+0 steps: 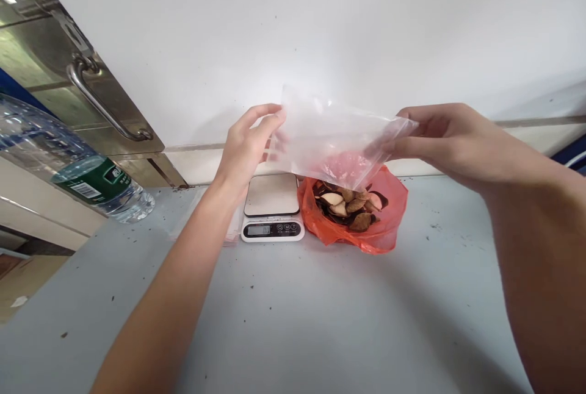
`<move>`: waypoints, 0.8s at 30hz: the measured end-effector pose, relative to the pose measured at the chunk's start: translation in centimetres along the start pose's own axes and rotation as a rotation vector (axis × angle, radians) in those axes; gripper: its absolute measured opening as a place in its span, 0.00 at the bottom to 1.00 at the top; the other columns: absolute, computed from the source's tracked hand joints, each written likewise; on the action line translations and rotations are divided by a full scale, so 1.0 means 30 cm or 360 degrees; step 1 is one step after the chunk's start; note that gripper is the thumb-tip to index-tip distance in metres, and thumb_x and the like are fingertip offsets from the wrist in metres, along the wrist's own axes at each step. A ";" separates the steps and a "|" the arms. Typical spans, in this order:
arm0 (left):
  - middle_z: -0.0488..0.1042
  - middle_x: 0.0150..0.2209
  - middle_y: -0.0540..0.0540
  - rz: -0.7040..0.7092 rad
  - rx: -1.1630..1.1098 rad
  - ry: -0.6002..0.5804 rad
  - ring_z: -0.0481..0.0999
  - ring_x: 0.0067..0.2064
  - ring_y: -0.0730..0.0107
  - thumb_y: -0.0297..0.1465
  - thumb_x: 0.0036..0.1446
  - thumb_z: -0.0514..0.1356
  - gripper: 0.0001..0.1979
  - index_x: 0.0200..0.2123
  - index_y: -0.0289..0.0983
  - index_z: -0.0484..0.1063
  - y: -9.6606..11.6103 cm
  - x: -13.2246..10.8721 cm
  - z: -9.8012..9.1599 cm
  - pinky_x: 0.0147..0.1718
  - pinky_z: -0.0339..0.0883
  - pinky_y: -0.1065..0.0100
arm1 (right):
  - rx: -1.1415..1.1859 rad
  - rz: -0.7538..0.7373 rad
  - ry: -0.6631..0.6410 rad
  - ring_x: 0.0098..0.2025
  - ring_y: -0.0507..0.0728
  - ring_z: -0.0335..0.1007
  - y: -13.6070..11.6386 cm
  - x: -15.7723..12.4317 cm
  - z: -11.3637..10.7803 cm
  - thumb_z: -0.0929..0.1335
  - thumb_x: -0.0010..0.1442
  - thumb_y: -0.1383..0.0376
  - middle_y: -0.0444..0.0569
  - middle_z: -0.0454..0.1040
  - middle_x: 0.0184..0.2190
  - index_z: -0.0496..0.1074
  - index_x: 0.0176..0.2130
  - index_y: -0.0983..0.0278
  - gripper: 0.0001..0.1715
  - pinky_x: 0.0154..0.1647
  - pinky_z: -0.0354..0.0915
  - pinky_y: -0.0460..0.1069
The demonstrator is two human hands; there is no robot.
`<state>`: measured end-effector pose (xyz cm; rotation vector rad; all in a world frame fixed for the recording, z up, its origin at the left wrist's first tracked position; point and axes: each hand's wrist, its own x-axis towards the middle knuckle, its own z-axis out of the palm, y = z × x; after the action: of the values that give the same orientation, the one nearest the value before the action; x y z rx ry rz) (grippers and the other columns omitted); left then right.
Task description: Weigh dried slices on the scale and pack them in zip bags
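A clear plastic bag (315, 132) is stretched out in the air between my two hands. My left hand (251, 138) pinches its left edge, and my right hand (439, 135) grips the right corner. The bag looks flat with nothing visible inside. Below it, a red plastic bag (389, 223) lies spread wide around brown and pale dried slices (350, 205); the clear bag hides part of its far side. A white digital scale (272, 208) with a bare platform stands just left of the red bag. Its display digits are too small to read surely.
More flat clear bags (195, 217) lie left of the scale, partly behind my left forearm. A large water bottle (105, 180) with a green label stands at the table's left edge. Dark crumbs dot the grey table (284, 321). A white wall (320, 28) rises behind, beside a metal door handle (107, 104).
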<state>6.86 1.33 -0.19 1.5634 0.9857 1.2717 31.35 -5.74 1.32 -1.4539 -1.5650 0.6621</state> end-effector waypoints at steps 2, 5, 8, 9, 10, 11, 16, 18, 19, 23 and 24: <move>0.74 0.26 0.52 0.0029 0.0155 -0.0082 0.76 0.29 0.72 0.41 0.65 0.67 0.12 0.35 0.39 0.77 -0.021 -0.019 -0.035 0.29 0.70 0.73 | 0.0264 0.0047 -0.0170 0.33 0.56 0.77 -0.016 0.005 0.037 0.78 0.52 0.58 0.48 0.79 0.26 0.73 0.25 0.61 0.15 0.42 0.73 0.54; 0.67 0.20 0.53 0.0123 0.0300 -0.0034 0.67 0.22 0.76 0.40 0.66 0.65 0.19 0.25 0.38 0.72 -0.060 -0.040 -0.069 0.23 0.64 0.73 | 0.0411 0.0120 -0.0266 0.29 0.54 0.75 -0.023 0.013 0.095 0.79 0.50 0.60 0.44 0.77 0.24 0.71 0.26 0.60 0.16 0.36 0.73 0.51; 0.59 0.15 0.57 0.0158 0.0350 0.0132 0.58 0.17 0.77 0.38 0.67 0.63 0.19 0.24 0.39 0.70 -0.092 -0.048 -0.102 0.19 0.55 0.72 | 0.0427 0.0216 -0.0373 0.24 0.53 0.72 -0.017 0.016 0.151 0.82 0.47 0.56 0.42 0.75 0.22 0.71 0.30 0.60 0.21 0.25 0.66 0.48; 0.58 0.14 0.57 0.0161 0.0379 0.0168 0.56 0.16 0.77 0.38 0.67 0.62 0.18 0.24 0.39 0.70 -0.097 -0.049 -0.120 0.18 0.54 0.72 | 0.0420 0.0239 -0.0390 0.22 0.52 0.69 -0.016 0.016 0.169 0.83 0.45 0.54 0.40 0.73 0.20 0.71 0.30 0.60 0.23 0.21 0.61 0.46; 0.57 0.13 0.57 0.0155 0.0424 0.0174 0.55 0.15 0.77 0.37 0.67 0.61 0.17 0.25 0.39 0.71 -0.100 -0.048 -0.143 0.19 0.54 0.71 | 0.0405 0.0258 -0.0383 0.20 0.51 0.66 -0.019 0.015 0.186 0.83 0.44 0.53 0.39 0.70 0.19 0.71 0.29 0.60 0.25 0.19 0.56 0.45; 0.58 0.13 0.57 0.0138 0.0486 0.0138 0.56 0.16 0.77 0.38 0.66 0.61 0.16 0.25 0.39 0.72 -0.099 -0.046 -0.171 0.19 0.55 0.71 | 0.0383 0.0272 -0.0350 0.19 0.50 0.63 -0.024 0.015 0.203 0.84 0.44 0.53 0.38 0.68 0.18 0.71 0.28 0.61 0.25 0.17 0.53 0.45; 0.79 0.27 0.47 -0.0213 0.1045 -0.0513 0.79 0.30 0.66 0.46 0.61 0.63 0.17 0.27 0.39 0.74 -0.079 -0.026 -0.370 0.32 0.69 0.68 | 0.0155 0.0299 -0.0081 0.20 0.50 0.62 -0.093 0.011 0.294 0.77 0.57 0.62 0.41 0.72 0.20 0.73 0.26 0.61 0.13 0.21 0.55 0.47; 0.83 0.35 0.44 -0.0418 0.1304 -0.0613 0.83 0.39 0.59 0.49 0.61 0.60 0.18 0.32 0.40 0.77 -0.082 -0.017 -0.459 0.38 0.72 0.65 | 0.0008 0.0197 0.0053 0.23 0.53 0.67 -0.124 0.015 0.339 0.75 0.59 0.65 0.43 0.76 0.23 0.76 0.27 0.61 0.10 0.25 0.60 0.49; 0.84 0.37 0.43 -0.0495 0.1404 -0.0598 0.84 0.42 0.56 0.49 0.61 0.60 0.18 0.33 0.40 0.77 -0.088 -0.013 -0.501 0.40 0.73 0.63 | -0.0057 0.0095 0.0117 0.25 0.54 0.70 -0.136 0.020 0.366 0.74 0.60 0.66 0.44 0.78 0.25 0.77 0.28 0.61 0.09 0.28 0.64 0.50; 0.84 0.38 0.40 -0.0750 0.1522 -0.0391 0.84 0.43 0.50 0.48 0.58 0.61 0.16 0.30 0.40 0.74 -0.141 -0.016 -0.633 0.36 0.74 0.64 | -0.0347 -0.0507 0.0204 0.36 0.60 0.79 -0.171 0.053 0.510 0.71 0.65 0.67 0.49 0.84 0.37 0.83 0.38 0.61 0.08 0.44 0.72 0.54; 0.84 0.40 0.39 -0.0801 0.1488 -0.0354 0.85 0.43 0.51 0.48 0.58 0.60 0.17 0.32 0.40 0.74 -0.158 -0.020 -0.655 0.35 0.75 0.65 | -0.0459 -0.0648 0.0153 0.38 0.61 0.80 -0.177 0.060 0.556 0.70 0.66 0.66 0.51 0.85 0.39 0.84 0.41 0.61 0.10 0.44 0.72 0.55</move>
<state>-12.84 4.99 -2.88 1.8722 1.8194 0.2470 14.42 -1.99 -1.69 -1.2867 -1.8623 0.1304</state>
